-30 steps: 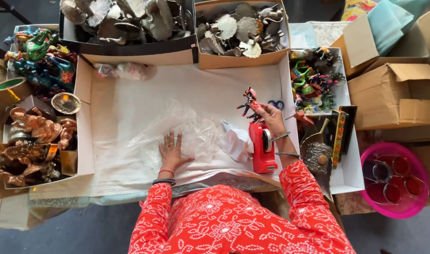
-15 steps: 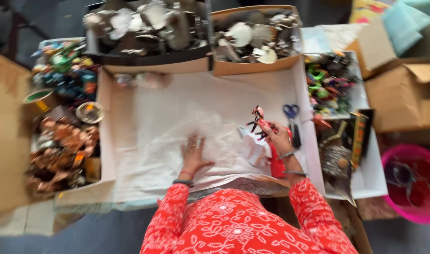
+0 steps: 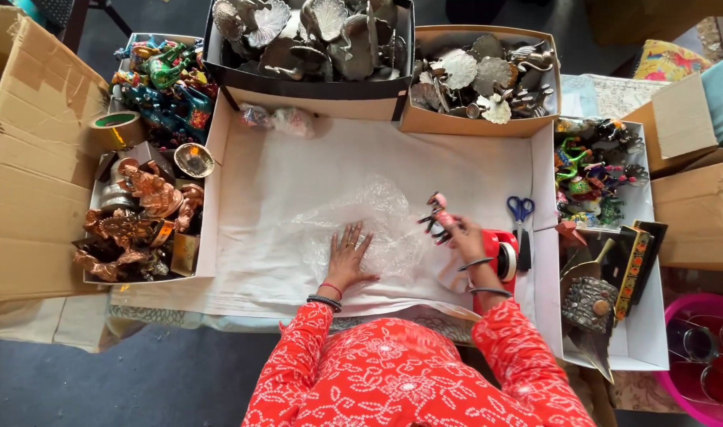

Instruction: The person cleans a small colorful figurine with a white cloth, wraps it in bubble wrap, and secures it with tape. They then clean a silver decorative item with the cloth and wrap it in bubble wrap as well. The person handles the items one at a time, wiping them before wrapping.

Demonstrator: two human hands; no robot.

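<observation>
Overhead view of a packing station. Left hand (image 3: 349, 255) laid flat, fingers spread, on a sheet of clear bubble wrap (image 3: 369, 225), evidently pinning the sheet smooth against the white paper-covered surface (image 3: 282, 182). Right hand (image 3: 464, 237) closed around a small painted figurine (image 3: 438, 215), pink-headed with dark limbs, held just above the wrap's right edge, presumably for placing onto the held-down sheet. Red tape dispenser (image 3: 500, 265) just beside the right wrist and blue-handled scissors (image 3: 521, 213) near it, within easy reach of the holding hand. Stock sorted by kind around the working area: copper-coloured statuettes (image 3: 140, 213) at left, silvery shell-shaped metal pieces (image 3: 472, 75) at top, multicoloured figurines (image 3: 594, 170) at right. Roll of tape (image 3: 116, 126) resting on the left box edge.
</observation>
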